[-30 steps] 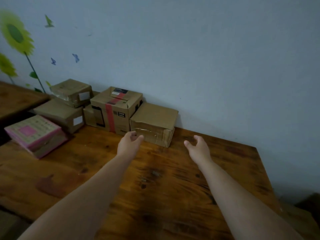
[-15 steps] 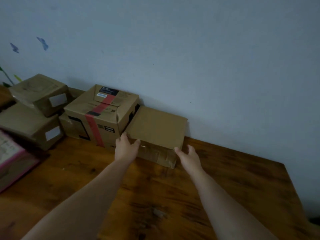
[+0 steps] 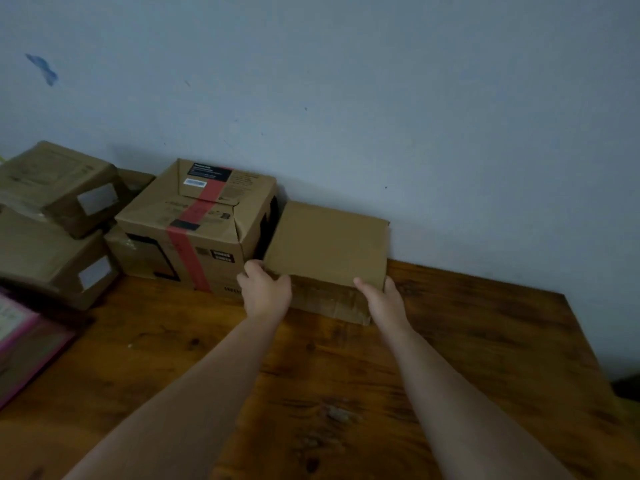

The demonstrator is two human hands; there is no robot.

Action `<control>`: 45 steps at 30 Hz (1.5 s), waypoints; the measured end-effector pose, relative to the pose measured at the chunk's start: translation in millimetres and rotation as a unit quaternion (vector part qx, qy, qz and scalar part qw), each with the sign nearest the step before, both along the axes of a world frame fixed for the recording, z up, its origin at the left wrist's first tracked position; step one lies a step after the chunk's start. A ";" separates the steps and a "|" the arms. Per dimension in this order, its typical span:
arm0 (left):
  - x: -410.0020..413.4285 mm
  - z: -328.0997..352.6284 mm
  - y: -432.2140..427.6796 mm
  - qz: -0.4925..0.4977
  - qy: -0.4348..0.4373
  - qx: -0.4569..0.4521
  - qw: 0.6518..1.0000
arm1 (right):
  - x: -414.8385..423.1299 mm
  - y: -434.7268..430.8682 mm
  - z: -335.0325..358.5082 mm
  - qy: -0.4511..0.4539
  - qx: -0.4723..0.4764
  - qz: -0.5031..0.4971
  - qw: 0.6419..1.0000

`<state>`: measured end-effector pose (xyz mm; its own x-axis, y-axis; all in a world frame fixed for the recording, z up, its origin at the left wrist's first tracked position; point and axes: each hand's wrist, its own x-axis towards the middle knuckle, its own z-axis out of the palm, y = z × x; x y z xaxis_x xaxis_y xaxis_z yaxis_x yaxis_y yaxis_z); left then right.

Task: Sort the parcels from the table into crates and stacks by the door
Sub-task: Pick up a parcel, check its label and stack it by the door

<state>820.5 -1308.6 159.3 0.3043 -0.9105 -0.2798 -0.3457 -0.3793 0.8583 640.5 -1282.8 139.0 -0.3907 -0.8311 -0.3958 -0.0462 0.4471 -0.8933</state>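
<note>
Now the left hand (image 3: 266, 292) and the right hand (image 3: 381, 301), open a second ago, grip the near corners of the plain parcel (image 3: 329, 242) on the table (image 3: 485, 341) by the wall (image 3: 415, 116); lifting seems next.

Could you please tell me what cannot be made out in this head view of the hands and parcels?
Head view, left hand and right hand: fingertips hidden by the hands' own backs and the plain box they grip.
Head view, pink box: cut off by the left edge.
Head view, red-taped box: label print too small and blurred to read.
</note>
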 end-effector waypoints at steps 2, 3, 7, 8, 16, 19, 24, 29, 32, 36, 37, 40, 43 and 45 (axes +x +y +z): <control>3.3 0.0 4.4 -0.009 0.034 -0.006 0.999 | -1.9 5.9 4.7 0.013 -0.008 -0.012 1.000; 6.0 0.1 6.6 -0.013 0.051 -0.009 0.999 | -3.1 8.9 7.6 0.013 -0.018 -0.012 1.000; 22.8 5.7 14.3 -0.038 0.042 -0.055 0.997 | -3.7 26.4 19.1 0.057 -0.038 0.007 0.998; 25.7 10.1 15.6 -0.048 0.035 -0.068 0.996 | -3.3 31.3 21.9 0.072 -0.045 0.000 0.996; 32.2 43.0 28.5 -0.104 0.059 -0.090 0.989 | -7.9 59.1 45.8 0.145 -0.149 -0.060 0.976; 34.9 50.3 34.6 -0.116 0.131 -0.068 0.982 | -8.4 62.9 55.1 0.182 -0.138 -0.064 0.971; 40.5 62.4 38.8 -0.285 0.195 -0.052 0.937 | -7.2 74.3 62.8 0.225 -0.118 -0.093 0.963; 46.0 58.5 41.1 -0.272 0.129 -0.079 0.950 | -2.2 80.0 73.5 0.132 -0.121 -0.118 0.977; 49.6 55.6 38.3 -0.216 0.114 -0.072 0.967 | 0.1 86.1 80.6 0.095 -0.134 -0.043 0.985; 52.8 57.5 37.9 -0.178 0.143 -0.065 0.971 | -3.9 98.3 81.6 -0.014 -0.144 0.033 0.989; 53.4 58.4 37.8 -0.170 0.153 -0.062 0.971 | -4.9 100.3 79.7 -0.026 -0.141 0.048 0.988; 55.6 63.9 38.5 -0.174 0.221 -0.046 0.959 | -3.4 102.7 75.2 0.010 -0.115 0.044 0.992; 56.9 66.9 40.4 -0.234 0.233 -0.039 0.943 | -1.8 101.1 73.1 0.029 -0.127 -0.020 0.991; 58.9 65.9 41.3 -0.264 0.222 -0.039 0.938 | 0.4 101.5 74.8 0.038 -0.138 -0.037 0.989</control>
<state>879.4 -1267.3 225.2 -0.3255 -0.9245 -0.1984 -0.0693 -0.1859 0.9801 640.9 -1181.3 213.9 -0.4739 -0.8717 -0.1246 -0.0950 0.1914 -0.9769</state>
